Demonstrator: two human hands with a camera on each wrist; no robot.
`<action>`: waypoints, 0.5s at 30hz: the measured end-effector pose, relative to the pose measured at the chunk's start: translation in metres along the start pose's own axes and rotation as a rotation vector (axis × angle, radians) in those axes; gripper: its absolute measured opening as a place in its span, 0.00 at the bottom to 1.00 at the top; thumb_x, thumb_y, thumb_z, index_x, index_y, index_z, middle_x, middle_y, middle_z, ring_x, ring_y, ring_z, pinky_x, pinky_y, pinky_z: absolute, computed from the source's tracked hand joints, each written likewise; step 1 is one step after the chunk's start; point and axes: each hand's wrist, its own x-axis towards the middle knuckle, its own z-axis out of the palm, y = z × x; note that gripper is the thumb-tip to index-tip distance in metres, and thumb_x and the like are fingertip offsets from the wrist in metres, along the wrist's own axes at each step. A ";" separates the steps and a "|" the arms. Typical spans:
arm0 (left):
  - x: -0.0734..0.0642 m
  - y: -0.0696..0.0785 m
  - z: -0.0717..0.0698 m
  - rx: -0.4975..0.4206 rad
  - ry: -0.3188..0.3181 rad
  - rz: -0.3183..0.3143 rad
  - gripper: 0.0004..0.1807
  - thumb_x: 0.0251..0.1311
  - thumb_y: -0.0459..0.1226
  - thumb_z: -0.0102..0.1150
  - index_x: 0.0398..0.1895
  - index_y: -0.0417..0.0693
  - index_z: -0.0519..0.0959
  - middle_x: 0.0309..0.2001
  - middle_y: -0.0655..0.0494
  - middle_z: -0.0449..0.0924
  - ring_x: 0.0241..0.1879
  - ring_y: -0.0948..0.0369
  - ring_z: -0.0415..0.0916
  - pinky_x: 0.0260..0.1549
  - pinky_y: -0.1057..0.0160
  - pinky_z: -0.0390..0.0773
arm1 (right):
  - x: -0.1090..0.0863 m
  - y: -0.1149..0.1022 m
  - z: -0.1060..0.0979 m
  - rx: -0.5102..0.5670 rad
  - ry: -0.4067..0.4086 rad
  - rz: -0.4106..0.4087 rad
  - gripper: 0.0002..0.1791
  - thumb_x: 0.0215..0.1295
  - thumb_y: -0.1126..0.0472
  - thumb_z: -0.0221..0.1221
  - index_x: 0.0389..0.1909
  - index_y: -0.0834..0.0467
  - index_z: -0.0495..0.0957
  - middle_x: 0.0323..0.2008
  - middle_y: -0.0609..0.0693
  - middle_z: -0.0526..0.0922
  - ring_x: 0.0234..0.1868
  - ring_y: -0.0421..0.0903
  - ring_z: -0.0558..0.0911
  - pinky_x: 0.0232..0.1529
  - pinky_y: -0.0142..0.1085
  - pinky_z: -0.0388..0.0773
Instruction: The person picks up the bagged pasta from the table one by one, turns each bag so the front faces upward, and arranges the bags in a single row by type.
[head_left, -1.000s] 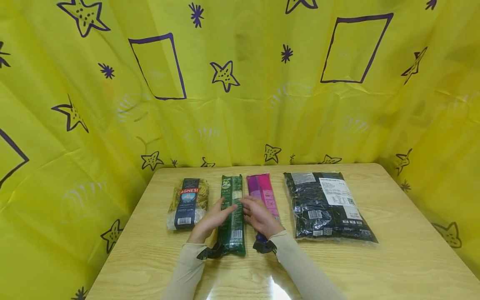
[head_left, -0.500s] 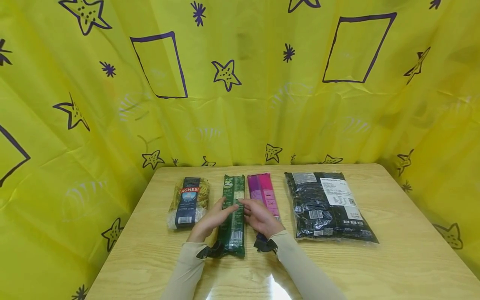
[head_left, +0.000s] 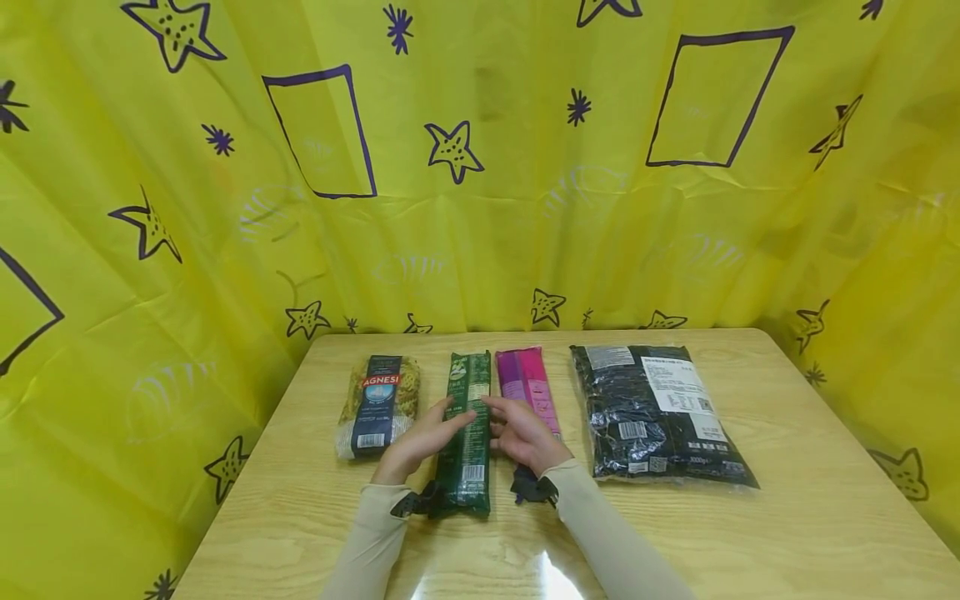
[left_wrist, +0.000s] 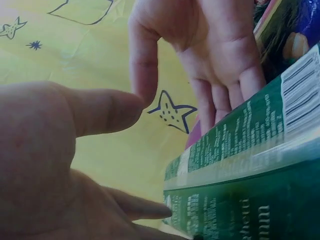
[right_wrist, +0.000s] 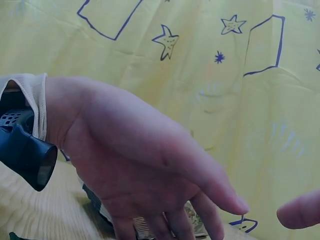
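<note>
Fingers (left_wrist: pixel 135 203) of left hand (head_left: pixel 420 443) straight, thumb (left_wrist: pixel 107 111) out over green pack (head_left: pixel 472 446); right hand (head_left: pixel 524 432) opposite, palm (right_wrist: pixel 132 172) inward, fingers spread, loosely bent; whether either touches pack, cannot tell.

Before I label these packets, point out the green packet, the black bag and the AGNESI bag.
Green packet (head_left: pixel 467 450), head view, upward face.
Black bag (head_left: pixel 660 429), head view, dark plastic.
AGNESI bag (head_left: pixel 377 408), head view, dark middle strip.
</note>
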 end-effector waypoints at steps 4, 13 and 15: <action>-0.003 0.001 -0.005 0.023 -0.020 0.005 0.43 0.76 0.52 0.51 0.81 0.33 0.52 0.81 0.32 0.52 0.79 0.33 0.52 0.75 0.32 0.57 | -0.001 -0.002 0.000 0.010 -0.017 0.009 0.41 0.81 0.58 0.47 0.82 0.68 0.36 0.81 0.73 0.41 0.79 0.74 0.53 0.79 0.67 0.51; -0.004 0.003 -0.008 0.066 -0.036 0.016 0.42 0.76 0.53 0.50 0.80 0.33 0.55 0.79 0.30 0.55 0.77 0.33 0.56 0.74 0.32 0.61 | -0.004 -0.003 -0.002 -0.009 -0.015 0.015 0.38 0.81 0.56 0.47 0.82 0.66 0.42 0.80 0.70 0.49 0.73 0.65 0.67 0.71 0.54 0.69; -0.004 0.003 -0.007 0.059 -0.039 0.018 0.42 0.77 0.53 0.50 0.80 0.32 0.55 0.79 0.30 0.55 0.77 0.33 0.56 0.74 0.32 0.61 | -0.005 -0.003 -0.002 -0.032 -0.009 0.017 0.35 0.80 0.55 0.48 0.79 0.66 0.50 0.78 0.69 0.57 0.65 0.57 0.74 0.63 0.47 0.74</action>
